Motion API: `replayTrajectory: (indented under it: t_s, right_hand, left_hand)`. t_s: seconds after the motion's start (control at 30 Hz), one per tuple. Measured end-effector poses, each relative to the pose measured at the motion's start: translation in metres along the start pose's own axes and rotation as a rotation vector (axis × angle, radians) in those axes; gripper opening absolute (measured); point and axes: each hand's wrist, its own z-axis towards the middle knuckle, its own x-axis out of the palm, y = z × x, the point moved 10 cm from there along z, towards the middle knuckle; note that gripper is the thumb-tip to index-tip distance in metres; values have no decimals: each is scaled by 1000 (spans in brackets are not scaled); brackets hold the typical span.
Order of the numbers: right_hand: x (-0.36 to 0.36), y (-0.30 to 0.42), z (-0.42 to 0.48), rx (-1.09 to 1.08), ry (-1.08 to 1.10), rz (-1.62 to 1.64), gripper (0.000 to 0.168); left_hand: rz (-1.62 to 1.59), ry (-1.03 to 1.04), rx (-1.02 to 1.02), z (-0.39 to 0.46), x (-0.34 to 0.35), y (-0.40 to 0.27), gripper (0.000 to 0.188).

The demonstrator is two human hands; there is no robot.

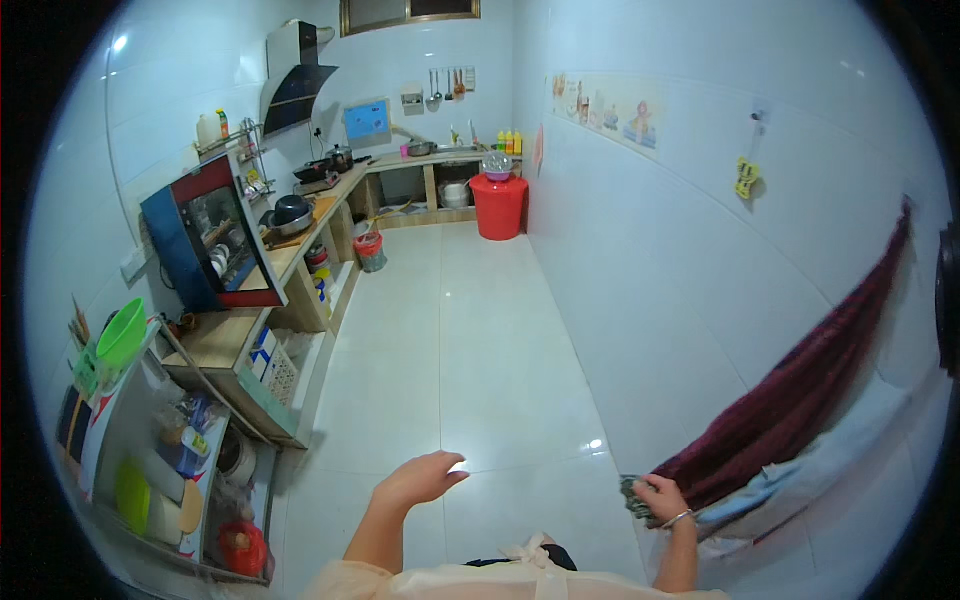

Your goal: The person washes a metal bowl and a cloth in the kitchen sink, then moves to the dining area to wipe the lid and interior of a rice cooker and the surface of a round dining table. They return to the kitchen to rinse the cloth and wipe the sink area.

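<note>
My right hand (661, 498), with a bracelet at its wrist, grips a bunched grey-green patterned cloth (637, 498) low by the right wall. Just beside it hangs a long maroon cloth (787, 405), whose upper end is fixed to the wall. Whether the two cloths are joined is hidden by my fingers. Pale blue fabric (750, 495) shows under the maroon one. Nothing is in my left hand (420, 480), which hovers above the tiled floor (390, 360) in front of my body, thumb apart from the fingers.
On the left stand a storage rack (112, 420), a green basin (122, 331) and a glass-fronted dish cabinet (225, 240) on the counter (210, 337). Farther off are a small waste bin (370, 251) and a big red bucket (499, 210). A yellow item (746, 178) hangs on the right wall.
</note>
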Motion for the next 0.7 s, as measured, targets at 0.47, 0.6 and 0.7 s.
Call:
replayTrajectory:
  t_s: [0.47, 0.6, 0.7]
  right_hand:
    - [75, 164, 424, -94, 248, -220, 38]
    - [156, 229, 523, -275, 449, -265, 38]
    - [184, 249, 600, -228, 510, -273, 40]
  left_hand:
    - [-118, -331, -345, 255, -149, 175, 36]
    - [-13, -177, -616, 288, -147, 280, 35]
    - [-111, -111, -774, 330, -155, 351, 37]
